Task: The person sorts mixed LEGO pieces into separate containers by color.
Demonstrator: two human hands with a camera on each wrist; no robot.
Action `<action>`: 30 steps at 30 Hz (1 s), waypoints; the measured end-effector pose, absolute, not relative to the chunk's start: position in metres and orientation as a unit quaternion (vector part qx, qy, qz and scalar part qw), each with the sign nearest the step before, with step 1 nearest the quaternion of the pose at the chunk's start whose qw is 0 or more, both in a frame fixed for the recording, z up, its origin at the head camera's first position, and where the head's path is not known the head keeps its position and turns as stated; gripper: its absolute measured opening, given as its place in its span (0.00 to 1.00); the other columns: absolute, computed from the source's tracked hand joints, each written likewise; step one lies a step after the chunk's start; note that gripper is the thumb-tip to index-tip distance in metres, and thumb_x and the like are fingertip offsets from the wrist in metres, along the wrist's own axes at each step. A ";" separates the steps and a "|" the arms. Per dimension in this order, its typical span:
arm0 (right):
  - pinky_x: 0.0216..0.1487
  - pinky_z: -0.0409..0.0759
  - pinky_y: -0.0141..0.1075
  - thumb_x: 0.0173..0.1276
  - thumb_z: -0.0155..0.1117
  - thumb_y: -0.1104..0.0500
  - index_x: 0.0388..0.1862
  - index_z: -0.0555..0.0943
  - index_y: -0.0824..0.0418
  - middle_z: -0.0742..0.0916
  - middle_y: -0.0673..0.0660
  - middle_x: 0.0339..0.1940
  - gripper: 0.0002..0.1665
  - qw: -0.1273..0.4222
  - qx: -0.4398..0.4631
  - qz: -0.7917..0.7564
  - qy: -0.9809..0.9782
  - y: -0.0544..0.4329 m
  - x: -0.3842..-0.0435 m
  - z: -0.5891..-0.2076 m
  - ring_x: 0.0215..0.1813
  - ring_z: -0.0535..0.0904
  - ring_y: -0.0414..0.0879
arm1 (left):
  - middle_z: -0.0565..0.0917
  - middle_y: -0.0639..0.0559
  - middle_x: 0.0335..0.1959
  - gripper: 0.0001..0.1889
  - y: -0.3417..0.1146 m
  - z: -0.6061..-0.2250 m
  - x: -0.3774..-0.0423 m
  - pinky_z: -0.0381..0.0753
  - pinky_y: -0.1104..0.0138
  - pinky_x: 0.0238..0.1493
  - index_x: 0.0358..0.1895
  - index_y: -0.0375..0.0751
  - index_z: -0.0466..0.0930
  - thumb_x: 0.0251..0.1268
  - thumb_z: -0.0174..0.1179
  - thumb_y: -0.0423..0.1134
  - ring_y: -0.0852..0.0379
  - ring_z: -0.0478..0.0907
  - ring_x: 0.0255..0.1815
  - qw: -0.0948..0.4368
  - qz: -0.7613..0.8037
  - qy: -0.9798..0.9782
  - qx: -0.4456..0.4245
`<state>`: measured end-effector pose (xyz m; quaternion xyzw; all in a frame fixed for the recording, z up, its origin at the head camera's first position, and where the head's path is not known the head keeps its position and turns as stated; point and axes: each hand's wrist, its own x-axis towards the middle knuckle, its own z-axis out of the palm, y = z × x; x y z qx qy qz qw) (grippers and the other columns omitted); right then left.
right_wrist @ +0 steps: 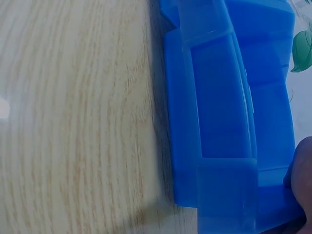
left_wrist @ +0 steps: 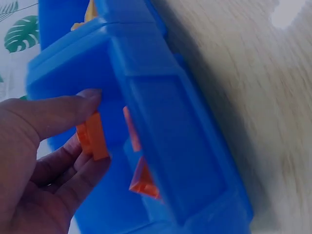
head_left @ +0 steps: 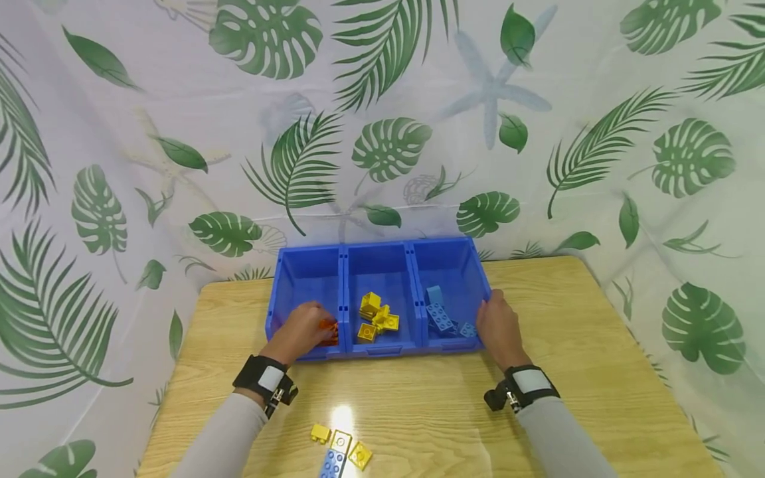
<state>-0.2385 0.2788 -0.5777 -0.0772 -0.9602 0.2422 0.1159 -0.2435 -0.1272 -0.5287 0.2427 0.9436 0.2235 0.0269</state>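
In the head view a blue bin point(head_left: 381, 351) with three compartments stands on the table. My left hand point(head_left: 303, 330) reaches into its left compartment. In the left wrist view the thumb and fingers pinch an orange toy brick point(left_wrist: 99, 137), held above other orange bricks point(left_wrist: 145, 183) near the front wall. At the bin's right end, my right hand point(head_left: 501, 330) grips the side wall; the right wrist view catches just part of this hand point(right_wrist: 303, 183) at its edge. Yellow bricks point(head_left: 370, 304) lie in the middle compartment and blue bricks point(head_left: 440, 317) in the right one.
Near the table's front edge lie loose yellow bricks point(head_left: 360, 455) and a blue brick point(head_left: 332, 464). The wooden table point(head_left: 430, 411) extends on both sides of the bin. Behind it hangs a white leaf-print cloth point(head_left: 382, 86).
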 end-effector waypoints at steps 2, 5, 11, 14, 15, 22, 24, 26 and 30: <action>0.33 0.83 0.60 0.81 0.48 0.60 0.51 0.70 0.76 0.85 0.79 0.39 0.16 0.116 -0.078 0.242 -0.960 0.279 -0.238 -0.577 0.40 0.87 0.74 | 0.89 0.43 0.38 0.06 -0.125 -0.535 -0.248 0.85 0.56 0.46 0.40 0.34 0.91 0.61 0.72 0.30 0.49 0.83 0.41 0.026 0.222 0.942 0.251; 0.34 0.83 0.60 0.81 0.48 0.60 0.51 0.70 0.76 0.85 0.79 0.40 0.16 0.115 -0.076 0.242 -0.960 0.279 -0.238 -0.577 0.40 0.87 0.74 | 0.88 0.42 0.36 0.04 -0.122 -0.542 -0.251 0.86 0.55 0.44 0.37 0.33 0.90 0.59 0.71 0.27 0.47 0.84 0.40 0.023 0.217 0.944 0.248; 0.35 0.84 0.59 0.82 0.47 0.59 0.52 0.70 0.76 0.85 0.78 0.40 0.17 0.111 -0.073 0.239 -0.962 0.278 -0.236 -0.577 0.41 0.87 0.74 | 0.87 0.43 0.34 0.05 -0.119 -0.555 -0.253 0.85 0.55 0.41 0.34 0.35 0.89 0.58 0.69 0.24 0.47 0.85 0.40 0.020 0.196 0.952 0.232; 0.35 0.84 0.60 0.82 0.47 0.59 0.51 0.70 0.76 0.85 0.78 0.41 0.17 0.116 -0.073 0.239 -0.961 0.278 -0.236 -0.577 0.42 0.87 0.74 | 0.87 0.43 0.34 0.04 -0.119 -0.557 -0.253 0.85 0.55 0.41 0.33 0.37 0.89 0.58 0.69 0.25 0.46 0.85 0.39 0.014 0.200 0.951 0.234; 0.35 0.84 0.60 0.82 0.47 0.59 0.52 0.70 0.75 0.85 0.78 0.41 0.17 0.117 -0.074 0.240 -0.961 0.278 -0.236 -0.576 0.42 0.87 0.74 | 0.87 0.43 0.34 0.04 -0.119 -0.557 -0.254 0.85 0.55 0.40 0.33 0.37 0.88 0.58 0.70 0.25 0.46 0.86 0.39 0.011 0.203 0.950 0.237; 0.37 0.84 0.59 0.82 0.47 0.58 0.53 0.70 0.76 0.86 0.78 0.43 0.18 0.108 -0.078 0.247 -0.960 0.277 -0.237 -0.577 0.43 0.88 0.73 | 0.87 0.40 0.40 0.08 -0.126 -0.548 -0.245 0.85 0.55 0.45 0.39 0.32 0.89 0.58 0.74 0.32 0.45 0.84 0.42 0.018 0.214 0.947 0.241; 0.37 0.85 0.58 0.83 0.47 0.58 0.53 0.70 0.76 0.86 0.78 0.43 0.18 0.106 -0.078 0.250 -0.959 0.277 -0.237 -0.578 0.44 0.88 0.72 | 0.88 0.39 0.44 0.14 -0.126 -0.541 -0.238 0.85 0.54 0.48 0.44 0.32 0.89 0.58 0.76 0.36 0.44 0.84 0.46 0.026 0.219 0.949 0.227; 0.36 0.85 0.58 0.82 0.47 0.58 0.53 0.71 0.75 0.86 0.78 0.42 0.18 0.111 -0.076 0.249 -0.959 0.277 -0.237 -0.579 0.43 0.88 0.72 | 0.88 0.40 0.47 0.18 -0.127 -0.533 -0.229 0.86 0.55 0.50 0.50 0.33 0.88 0.58 0.76 0.39 0.44 0.84 0.49 0.026 0.216 0.952 0.216; 0.34 0.84 0.58 0.81 0.50 0.59 0.51 0.71 0.76 0.86 0.78 0.40 0.17 0.122 -0.072 0.247 -0.959 0.279 -0.236 -0.578 0.41 0.88 0.72 | 0.88 0.40 0.49 0.19 -0.127 -0.512 -0.208 0.86 0.54 0.52 0.52 0.34 0.88 0.60 0.76 0.40 0.43 0.84 0.52 0.016 0.201 0.957 0.208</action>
